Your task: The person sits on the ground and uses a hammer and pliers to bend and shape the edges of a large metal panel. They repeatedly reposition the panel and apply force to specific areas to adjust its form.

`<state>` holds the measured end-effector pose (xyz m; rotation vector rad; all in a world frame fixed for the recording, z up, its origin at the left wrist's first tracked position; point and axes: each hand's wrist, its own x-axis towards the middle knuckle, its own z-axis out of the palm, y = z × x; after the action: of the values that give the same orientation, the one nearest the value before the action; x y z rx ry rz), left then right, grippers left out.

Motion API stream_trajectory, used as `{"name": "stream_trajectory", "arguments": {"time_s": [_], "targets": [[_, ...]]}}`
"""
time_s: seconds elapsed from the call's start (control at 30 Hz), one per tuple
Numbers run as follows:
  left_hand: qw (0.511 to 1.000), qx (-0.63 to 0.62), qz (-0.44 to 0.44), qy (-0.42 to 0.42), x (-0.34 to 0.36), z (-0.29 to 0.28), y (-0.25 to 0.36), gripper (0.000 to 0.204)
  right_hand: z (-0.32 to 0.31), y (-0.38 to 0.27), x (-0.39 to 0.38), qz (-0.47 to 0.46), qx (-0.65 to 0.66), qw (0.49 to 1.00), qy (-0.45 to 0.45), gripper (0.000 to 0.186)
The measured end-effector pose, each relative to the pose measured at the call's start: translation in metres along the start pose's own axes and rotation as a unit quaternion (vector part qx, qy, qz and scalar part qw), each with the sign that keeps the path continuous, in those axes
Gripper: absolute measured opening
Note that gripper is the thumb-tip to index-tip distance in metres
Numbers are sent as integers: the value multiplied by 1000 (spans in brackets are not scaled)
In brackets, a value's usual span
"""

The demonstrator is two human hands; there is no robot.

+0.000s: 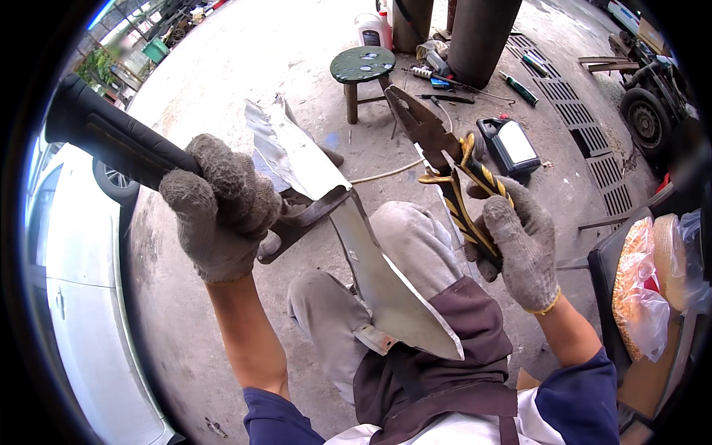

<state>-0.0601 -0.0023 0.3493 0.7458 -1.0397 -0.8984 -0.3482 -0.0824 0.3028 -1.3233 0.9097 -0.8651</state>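
Note:
My left hand (222,211), in a grey knitted glove, is closed round a hammer near its curved metal head (304,221). The hammer's thick black handle (122,133) points up to the left. My gloved right hand (523,241) grips pliers (456,167) by their black-and-yellow handles, the handles spread apart and the jaws pointing up left. A bent, silvery sheet-metal panel (363,259) lies across my lap between the knees, its crumpled far end (285,144) raised. The hammer head overlaps the panel in view; I cannot tell whether they touch.
A round green-topped stool (362,65) stands ahead, near dark cylinders (486,37) and scattered tools. A black jug (509,144) lies right of it by a drain grate (582,115). A white car (89,289) is at left; bagged items (641,289) sit at right.

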Motion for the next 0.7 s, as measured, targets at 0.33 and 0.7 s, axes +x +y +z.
{"name": "stream_trajectory", "arguments": {"time_s": [0.33, 0.7], "targets": [[988, -121, 0, 93, -11, -14, -6, 40, -26, 29, -19, 68, 29, 997, 22, 35], [876, -393, -131, 248, -13, -70, -50, 36, -19, 37, -28, 5, 119, 992, -39, 39]]}}
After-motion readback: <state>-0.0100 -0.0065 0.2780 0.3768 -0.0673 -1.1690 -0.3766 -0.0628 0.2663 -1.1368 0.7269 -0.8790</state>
